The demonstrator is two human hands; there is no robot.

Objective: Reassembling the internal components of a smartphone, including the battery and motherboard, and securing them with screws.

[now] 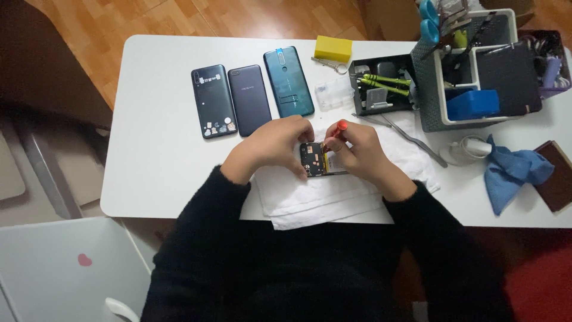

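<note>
Nearest the camera, two black sleeves (286, 262) run up to the hands at the middle of the white table (155, 149). The left hand (271, 146) presses its curled fingers on the left end of the opened phone (314, 159), which lies on a white cloth (310, 197) between both hands. The phone's long axis seems to run from 9 to 3 o'clock, its exposed board end pointing toward 9; the rest is hidden. The right hand (363, 155) pinches a red-handled screwdriver (337, 130), whose handle leans toward 1 o'clock and tip points down at the phone, just at 7 o'clock from the fingers. Three phones (250, 95) lie at 11 o'clock.
</note>
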